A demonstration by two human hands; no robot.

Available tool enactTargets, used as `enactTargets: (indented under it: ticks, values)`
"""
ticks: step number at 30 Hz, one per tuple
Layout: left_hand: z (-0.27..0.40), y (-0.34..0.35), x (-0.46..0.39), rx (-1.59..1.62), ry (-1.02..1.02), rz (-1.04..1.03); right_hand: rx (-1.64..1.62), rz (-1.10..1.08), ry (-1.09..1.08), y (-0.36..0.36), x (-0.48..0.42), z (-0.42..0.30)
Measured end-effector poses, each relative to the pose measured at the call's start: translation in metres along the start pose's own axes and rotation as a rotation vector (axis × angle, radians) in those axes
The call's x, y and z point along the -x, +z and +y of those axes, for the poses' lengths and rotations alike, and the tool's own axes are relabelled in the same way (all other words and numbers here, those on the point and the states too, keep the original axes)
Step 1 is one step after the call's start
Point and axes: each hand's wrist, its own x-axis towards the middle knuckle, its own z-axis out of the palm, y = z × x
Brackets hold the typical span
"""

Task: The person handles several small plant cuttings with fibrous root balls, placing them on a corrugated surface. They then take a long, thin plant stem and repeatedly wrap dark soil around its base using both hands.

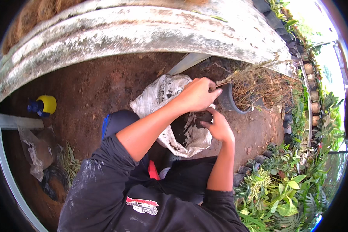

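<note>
My left hand [201, 92] pinches a dry, brown plant stem [229, 79] between thumb and fingers, above the mouth of a white woven sack [156, 92]. The stem's wispy top reaches toward the upper right. Just below, my right hand [220, 126] curls at the sack's right rim, thumb and fingers around a dark clump of soil [205, 117]. Dark soil [178, 130] shows inside the sack, which stands between my knees. Part of the sack's opening is hidden behind my left hand and forearm.
A grey plastic pot [227, 97] of dried plants [259, 92] stands right of the sack. A weathered, whitish slab [133, 32] arches ahead over a metal leg [188, 62]. A yellow and blue bottle [47, 104] lies left. Leafy plants [284, 191] border the right.
</note>
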Motion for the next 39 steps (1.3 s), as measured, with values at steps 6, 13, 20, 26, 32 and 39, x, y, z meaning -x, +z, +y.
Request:
enactTargets:
  ticks: [6, 13, 20, 26, 32, 39]
  values:
    - [0.001, 0.017, -0.003, 0.038, -0.018, -0.034, -0.456, 0.204, -0.073, -0.037, 0.045, -0.021]
    - [0.001, 0.020, 0.002, 0.015, 0.100, -0.248, -0.783, 0.085, -0.186, -0.057, 0.059, 0.007]
    - [0.020, 0.038, 0.008, 0.195, 0.050, -0.304, -0.810, 0.119, -0.335, -0.059, 0.061, 0.026]
    - [0.010, 0.035, -0.001, 0.170, 0.043, -0.143, -0.421, 0.197, -0.287, -0.058, 0.060, 0.034]
    - [0.013, 0.024, 0.004, 0.526, -0.074, -0.078, -0.151, 0.015, -0.139, -0.040, 0.046, 0.034]
    - [0.001, 0.027, 0.006, 0.729, -0.213, -0.281, -0.466, 0.378, -0.426, -0.039, 0.034, 0.009]
